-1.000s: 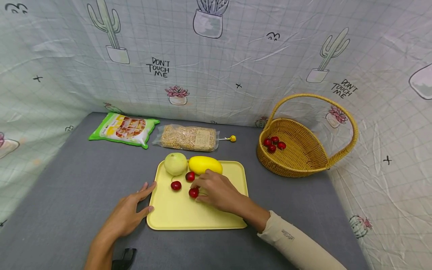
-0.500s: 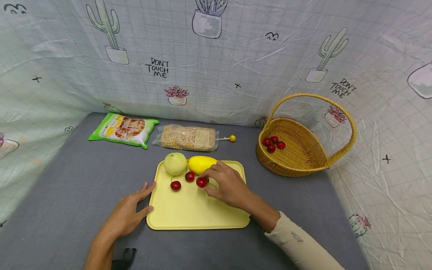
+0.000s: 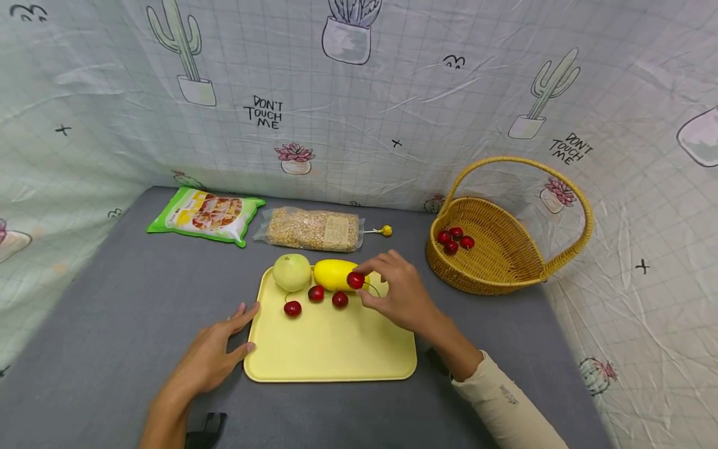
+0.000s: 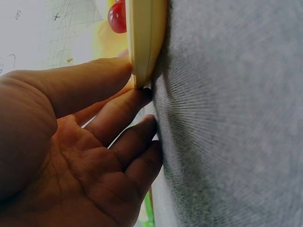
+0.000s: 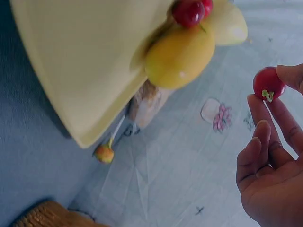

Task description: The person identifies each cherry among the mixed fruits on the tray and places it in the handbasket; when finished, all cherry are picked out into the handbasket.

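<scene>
My right hand [image 3: 399,293] pinches a cherry [image 3: 355,280] by thumb and fingertips, held up over the yellow tray [image 3: 314,355]. The right wrist view shows the held cherry [image 5: 269,84] with its green stem end towards the camera. On the tray lie three more cherries, one of them a dark red cherry [image 3: 339,300] in front of the yellow mango-like fruit [image 3: 333,275]. A round pale green fruit [image 3: 291,272] sits beside it. My left hand [image 3: 210,355] touches the tray's left rim with thumb and fingertips, fingers loosely extended; its palm [image 4: 90,165] shows in the left wrist view.
To the right stands a wicker basket [image 3: 499,271] with a tall handle and several cherries inside. Behind the tray lie a green-edged packet [image 3: 207,215], a clear bag of grains [image 3: 314,229] and a yellow lollipop [image 3: 386,231]. A patterned cloth hangs behind.
My right hand has lifted the cherry from the tray and moved it up and to the right. A cherry formerly hidden by that hand now shows. My left hand stays in place.
</scene>
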`<state>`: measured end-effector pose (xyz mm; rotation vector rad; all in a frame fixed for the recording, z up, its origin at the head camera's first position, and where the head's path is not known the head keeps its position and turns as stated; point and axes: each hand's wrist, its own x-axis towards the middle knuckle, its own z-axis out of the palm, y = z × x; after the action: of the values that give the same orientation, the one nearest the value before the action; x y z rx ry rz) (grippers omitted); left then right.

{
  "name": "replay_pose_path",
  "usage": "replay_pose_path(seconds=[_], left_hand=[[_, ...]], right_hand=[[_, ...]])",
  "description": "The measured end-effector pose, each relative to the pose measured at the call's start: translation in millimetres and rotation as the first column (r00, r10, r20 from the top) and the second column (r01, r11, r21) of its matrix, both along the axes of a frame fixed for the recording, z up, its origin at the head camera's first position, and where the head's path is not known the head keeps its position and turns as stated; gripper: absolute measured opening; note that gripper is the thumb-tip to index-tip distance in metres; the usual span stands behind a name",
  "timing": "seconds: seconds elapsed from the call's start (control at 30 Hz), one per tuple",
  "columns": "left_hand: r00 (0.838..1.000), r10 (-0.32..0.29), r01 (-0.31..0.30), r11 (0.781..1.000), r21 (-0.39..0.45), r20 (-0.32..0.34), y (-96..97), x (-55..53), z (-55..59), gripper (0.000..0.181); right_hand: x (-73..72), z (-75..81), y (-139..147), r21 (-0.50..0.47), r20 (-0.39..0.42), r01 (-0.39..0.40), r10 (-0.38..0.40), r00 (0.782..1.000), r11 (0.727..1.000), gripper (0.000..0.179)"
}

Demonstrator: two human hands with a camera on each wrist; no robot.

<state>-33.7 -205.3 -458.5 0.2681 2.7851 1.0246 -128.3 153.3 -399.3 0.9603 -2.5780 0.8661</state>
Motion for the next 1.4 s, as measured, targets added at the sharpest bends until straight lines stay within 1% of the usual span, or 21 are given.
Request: replay_pose_path(seconds=[0.17,0.27,0.47,0.57,0.73,0.87,1.03,1.2,1.4], left_hand=[[1.0,0.005,-0.005,1.0,0.005,0.014,0.4,0.2,0.9,0.077],[1.0,0.008,-0.008,1.0,0.004,0.025,0.5,0.2,1.2,0.077],[1.0,0.006,-0.006,1.0,-0.001,0.01,0.3,-0.3,0.3,0.077],[1.0,0.008,-0.008,1.0,0.001,0.015,0.8,0.0,0.5,0.077],[1.0,-0.002,0.001,1.0,0.009,0.01,-0.1,-0.2,0.1,0.077],[1.0,-0.01,0.01,1.0,0.015,0.012,-1.0,-0.2,0.1,0.077],[1.0,-0.011,0.01,1.0,0.026,0.013,-2.1,-0.1,-0.2,0.077],[1.0,-0.011,0.011,1.0,0.024,0.009,-2.5,-0.5,0.1,0.076],[1.0,-0.01,0.01,1.0,0.017,0.012,-1.9,0.0,-0.6,0.076]], right_hand=[[-4.8,6.3,11,-0.015,-0.018,0.061,-0.062,0.998,0.998,0.029],[-7.9,10.3,18,-0.022,-0.016,0.101,-0.101,0.995,0.995,0.03],[-15.4,17.3,35,-0.037,-0.008,0.163,-0.164,0.987,0.986,0.031],[-19.9,19.6,45,-0.053,-0.019,0.182,-0.183,0.983,0.982,0.03],[-27.2,19.6,61,-0.085,-0.036,0.215,-0.219,0.975,0.973,0.031],[-32.1,17.8,73,-0.091,-0.054,0.244,-0.25,0.967,0.965,0.03],[-37.2,17.0,87,-0.106,-0.049,0.275,-0.281,0.958,0.956,0.03],[-42.8,17.3,105,-0.121,-0.027,0.325,-0.33,0.944,0.938,0.03],[-51.6,15.8,129,-0.134,-0.057,0.375,-0.385,0.921,0.917,0.029]])
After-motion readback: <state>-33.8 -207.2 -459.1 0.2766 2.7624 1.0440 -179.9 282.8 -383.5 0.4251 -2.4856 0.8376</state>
